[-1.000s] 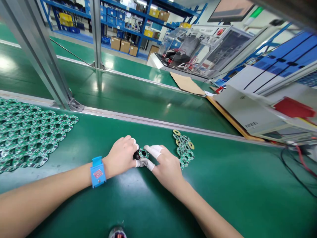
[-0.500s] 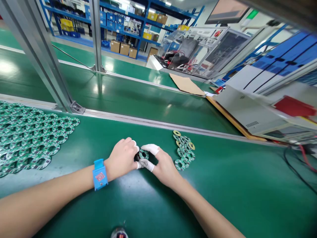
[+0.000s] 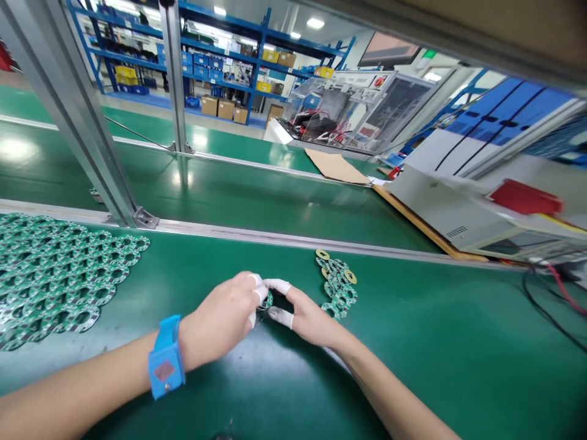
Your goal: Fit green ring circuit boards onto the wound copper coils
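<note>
My left hand [image 3: 227,315], with a blue wrist strap [image 3: 165,360] and white finger cots, is curled around a small dark part with a green ring-shaped circuit board [image 3: 268,299] on it. My right hand [image 3: 305,315], also in finger cots, pinches the same board from the right side. Both hands meet over the green mat [image 3: 435,342]. A short row of loose ring boards [image 3: 338,282] lies just right of my right hand.
A large panel of joined ring boards [image 3: 55,278] covers the mat at the left. A slanted aluminium post [image 3: 87,128] stands behind it. Grey equipment with a red part [image 3: 523,198] and black cables [image 3: 550,305] sit at the right. A conveyor belt [image 3: 257,195] runs beyond the rail.
Both hands have closed in tighter on the ring board, so less of it shows now. The view has tilted up a little; the hands sit lower in the picture.
</note>
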The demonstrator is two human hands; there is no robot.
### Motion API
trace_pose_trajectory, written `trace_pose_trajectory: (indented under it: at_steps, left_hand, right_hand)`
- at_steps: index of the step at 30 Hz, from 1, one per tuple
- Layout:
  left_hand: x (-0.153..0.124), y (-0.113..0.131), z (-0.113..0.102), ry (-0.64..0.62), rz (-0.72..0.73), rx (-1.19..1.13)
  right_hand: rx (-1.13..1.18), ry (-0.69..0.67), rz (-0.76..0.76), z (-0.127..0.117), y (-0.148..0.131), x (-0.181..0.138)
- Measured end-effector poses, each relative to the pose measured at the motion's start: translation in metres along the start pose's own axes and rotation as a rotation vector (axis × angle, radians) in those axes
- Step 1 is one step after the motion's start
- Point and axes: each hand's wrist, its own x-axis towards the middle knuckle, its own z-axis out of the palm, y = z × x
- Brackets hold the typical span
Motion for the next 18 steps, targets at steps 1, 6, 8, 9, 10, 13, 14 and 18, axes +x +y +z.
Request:
trace_pose_trajectory:
  at_steps: [1, 6, 8, 9, 10, 13, 14, 18]
  left_hand:
    - [-0.001, 0.002, 0.002, -0.026, 0.046, 0.046]
    - [-0.002, 0.008, 0.021, -0.028, 0.226, 0.283]
    - [-0.002, 0.009, 0.026, 0.020, 0.274, 0.361]
    - [-0.002, 0.009, 0.027, 0.039, 0.282, 0.387]
    - [-0.003, 0.009, 0.026, 0.045, 0.281, 0.395]
    - [-0.003, 0.009, 0.018, -0.020, 0.210, 0.272]
    - [-0.004, 0.009, 0.016, -0.037, 0.166, 0.188]
    - [0.004, 0.004, 0.016, 0.032, 0.002, -0.094]
  right_hand:
    - [0.012, 0.011, 0.005, 0.001, 0.000, 0.000]
    - [0.051, 0.099, 0.065, 0.014, 0.002, -0.001]
    - [0.039, 0.122, 0.086, 0.018, 0.003, -0.002]
    - [0.025, 0.128, 0.091, 0.018, 0.003, -0.003]
    - [0.003, 0.132, 0.091, 0.017, 0.003, -0.003]
    - [-0.120, 0.140, 0.099, 0.004, -0.008, -0.008]
    - [-0.171, 0.123, 0.108, -0.003, -0.015, -0.011]
    - [-0.250, -0.338, 0.040, -0.026, -0.048, -0.023]
